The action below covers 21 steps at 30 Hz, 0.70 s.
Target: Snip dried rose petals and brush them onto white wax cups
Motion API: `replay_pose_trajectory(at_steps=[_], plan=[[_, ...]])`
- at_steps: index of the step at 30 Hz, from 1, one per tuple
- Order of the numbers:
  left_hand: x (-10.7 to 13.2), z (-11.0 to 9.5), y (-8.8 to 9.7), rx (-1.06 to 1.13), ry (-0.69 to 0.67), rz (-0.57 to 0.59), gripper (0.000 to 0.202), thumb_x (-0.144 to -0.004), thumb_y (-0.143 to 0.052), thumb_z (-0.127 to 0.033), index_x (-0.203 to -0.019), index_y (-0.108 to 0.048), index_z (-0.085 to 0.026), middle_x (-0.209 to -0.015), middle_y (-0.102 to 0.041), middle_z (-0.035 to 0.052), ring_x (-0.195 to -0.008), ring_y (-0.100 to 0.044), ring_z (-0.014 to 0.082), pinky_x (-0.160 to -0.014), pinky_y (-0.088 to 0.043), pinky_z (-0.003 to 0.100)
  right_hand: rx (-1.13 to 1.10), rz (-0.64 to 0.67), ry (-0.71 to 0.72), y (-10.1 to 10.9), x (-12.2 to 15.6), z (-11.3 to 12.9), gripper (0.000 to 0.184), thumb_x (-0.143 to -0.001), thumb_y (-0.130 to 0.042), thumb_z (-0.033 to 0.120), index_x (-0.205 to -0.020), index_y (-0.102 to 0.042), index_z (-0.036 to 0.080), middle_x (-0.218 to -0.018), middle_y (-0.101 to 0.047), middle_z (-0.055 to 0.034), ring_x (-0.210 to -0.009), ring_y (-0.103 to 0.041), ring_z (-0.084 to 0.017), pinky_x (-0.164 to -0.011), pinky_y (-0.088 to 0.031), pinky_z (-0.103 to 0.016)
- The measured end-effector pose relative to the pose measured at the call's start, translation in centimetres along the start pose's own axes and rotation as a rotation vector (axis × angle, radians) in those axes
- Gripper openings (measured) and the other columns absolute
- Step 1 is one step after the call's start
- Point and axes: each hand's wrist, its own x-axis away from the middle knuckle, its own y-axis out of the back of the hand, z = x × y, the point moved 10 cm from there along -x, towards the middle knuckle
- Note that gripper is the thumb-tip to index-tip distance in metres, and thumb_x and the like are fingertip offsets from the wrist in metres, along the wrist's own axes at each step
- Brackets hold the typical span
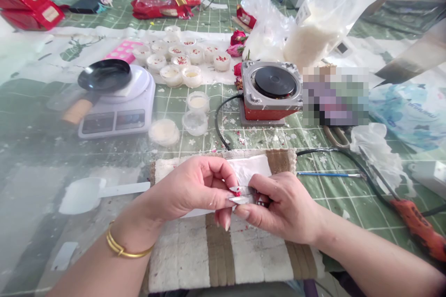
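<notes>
My left hand (195, 188) and my right hand (278, 206) meet low in the middle, over a striped cloth mat (216, 250). Both are closed in a pinch on a small metal tool like tweezers (244, 196), whose tip carries a speck of red petal (237, 192). A white tissue (252, 169) lies on the mat just behind the fingers. A gold bangle sits on my left wrist.
A white kitchen scale (118, 109) carries a small black pan (104, 75). Several small cups with red flecks (181, 55) stand behind it. A small hotplate (272, 88), its black cable, a bag of white granules (313, 37), a white scoop (90, 192) and an orange-handled tool (418, 225) lie around.
</notes>
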Motion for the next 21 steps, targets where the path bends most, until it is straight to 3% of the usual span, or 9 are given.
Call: replay_pose_trajectory(at_steps=[15,21], plan=[[0.14,-0.16,-0.16,-0.077,-0.014,0.017,0.014,-0.077,-0.065,-0.021,-0.081,-0.052,-0.015,-0.065,-0.066,0.0019,-0.057,-0.065,0.0125,-0.054,-0.051,0.021,0.003,0.011,0.006,0.16,-0.25,0.18,0.044,-0.082,-0.046,0.055,-0.059,-0.033,0.02,-0.046,-0.032,0.0068,-0.042,-0.023,-0.005,-0.042,-0.017,-0.02],[0.27,0.01,-0.22,-0.108,0.015,0.032,0.014,-0.078,-0.064,-0.022,-0.08,-0.051,-0.016,-0.054,-0.058,-0.0037,-0.044,-0.058,0.0083,-0.041,-0.042,0.014,0.023,0.018,0.012,0.16,-0.23,0.26,0.044,-0.083,-0.046,0.054,-0.058,-0.035,0.019,-0.045,-0.032,0.0067,-0.041,-0.023,-0.005,-0.042,-0.017,-0.02]])
